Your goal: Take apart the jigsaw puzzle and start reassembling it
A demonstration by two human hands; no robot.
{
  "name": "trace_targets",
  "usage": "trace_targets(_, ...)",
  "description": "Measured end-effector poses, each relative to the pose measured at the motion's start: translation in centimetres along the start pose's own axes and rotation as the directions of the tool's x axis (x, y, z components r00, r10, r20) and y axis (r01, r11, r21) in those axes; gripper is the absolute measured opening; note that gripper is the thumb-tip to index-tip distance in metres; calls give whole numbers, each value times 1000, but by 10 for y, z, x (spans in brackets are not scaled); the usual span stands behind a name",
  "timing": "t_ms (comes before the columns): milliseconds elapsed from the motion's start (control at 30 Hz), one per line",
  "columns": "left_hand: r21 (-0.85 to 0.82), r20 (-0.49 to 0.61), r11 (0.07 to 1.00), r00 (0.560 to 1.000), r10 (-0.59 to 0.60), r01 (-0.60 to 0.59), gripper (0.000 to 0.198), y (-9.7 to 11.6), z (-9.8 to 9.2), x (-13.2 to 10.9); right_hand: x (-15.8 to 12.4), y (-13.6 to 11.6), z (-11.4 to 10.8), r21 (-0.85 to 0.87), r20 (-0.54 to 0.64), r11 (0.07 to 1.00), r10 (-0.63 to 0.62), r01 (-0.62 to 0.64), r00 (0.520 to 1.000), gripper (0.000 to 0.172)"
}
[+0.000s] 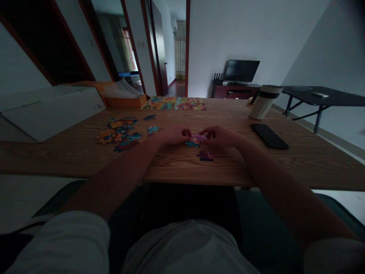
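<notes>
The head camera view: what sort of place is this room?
Probably a living room in a home: a flat-screen television on a low wooden cabinet, a router beside it, and a doorway to a hallway with a curtain.

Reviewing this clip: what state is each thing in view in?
Left hand: pinching the purple jigsaw piece
Right hand: pinching the same piece
Loose jigsaw pieces: scattered flat
Smartphone: lying flat, dark
Tumbler: standing
Television: screen dark

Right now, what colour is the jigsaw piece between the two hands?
Pinkish purple: the jigsaw piece shows best in the head view.
</notes>
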State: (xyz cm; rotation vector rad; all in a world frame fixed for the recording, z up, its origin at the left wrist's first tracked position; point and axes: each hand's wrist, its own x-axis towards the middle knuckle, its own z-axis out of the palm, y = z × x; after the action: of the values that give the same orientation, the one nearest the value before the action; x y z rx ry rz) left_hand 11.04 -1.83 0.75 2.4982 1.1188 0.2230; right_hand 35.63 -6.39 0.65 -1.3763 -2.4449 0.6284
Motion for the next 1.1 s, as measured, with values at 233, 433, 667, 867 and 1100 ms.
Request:
trace_targets(233, 12, 95, 999, 995, -33, 32, 37, 12, -3, -7, 0, -5, 9, -42, 86, 998, -45, 49, 995, 48)
trace_targets(433, 19, 155, 999, 987, -31, 29, 47, 13, -8, -12, 3, 1, 11, -13, 103, 998, -53, 55, 993, 40)
trace_targets(667, 75, 133, 997, 991, -35, 25, 45, 18, -9, -17, 1, -3, 11, -66, 115, 997, -37, 44, 993, 43)
trace_targets(867, 162, 156, 986, 988, -2, -24, 32, 21, -10, -20, 1, -3, 11, -90, 114, 992, -74, 85, 991, 44)
trace_targets(1100, 239, 164, 970, 986, 2, -42, 33, 26, -9, -22, 0, 1, 9, -46, 142, 991, -120, 128, 983, 44)
